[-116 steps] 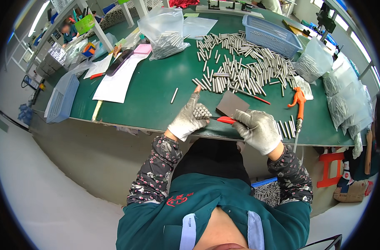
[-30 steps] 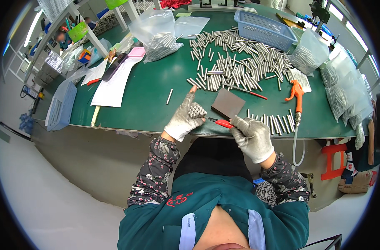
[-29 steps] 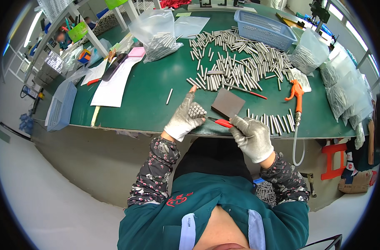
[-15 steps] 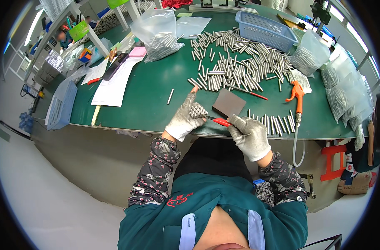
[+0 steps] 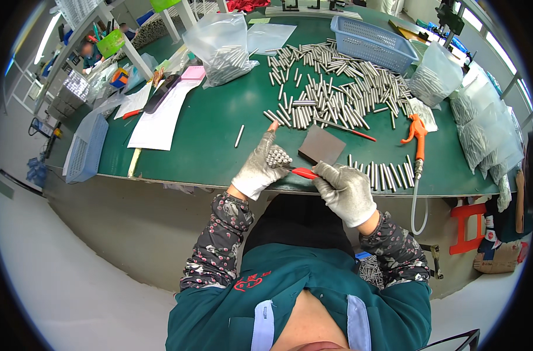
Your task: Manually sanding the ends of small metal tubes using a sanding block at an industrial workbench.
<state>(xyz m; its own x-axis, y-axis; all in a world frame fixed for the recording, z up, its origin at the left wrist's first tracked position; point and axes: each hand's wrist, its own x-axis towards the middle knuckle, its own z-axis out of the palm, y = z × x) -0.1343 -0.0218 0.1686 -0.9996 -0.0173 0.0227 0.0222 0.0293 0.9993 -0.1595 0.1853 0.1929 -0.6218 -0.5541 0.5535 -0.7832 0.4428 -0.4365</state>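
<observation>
Pin heap (image 5: 360, 93) on the table (image 5: 214, 131) — block (image 5: 322, 145) before it, basket (image 5: 370, 47) behind, air gun (image 5: 418, 140) right.

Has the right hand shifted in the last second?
Yes: the right hand has shifted left, toward the left hand, judged against the square grey-brown block.

Loose metal pins (image 5: 360, 93) on green table (image 5: 208, 140)

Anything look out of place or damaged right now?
One metal pin lies alone on the green table, beyond and left of the left hand, apart from the loose pile, so it looks stray. The left glove leaves a fingertip bare; whether worn through or cut, I can't tell.
</observation>
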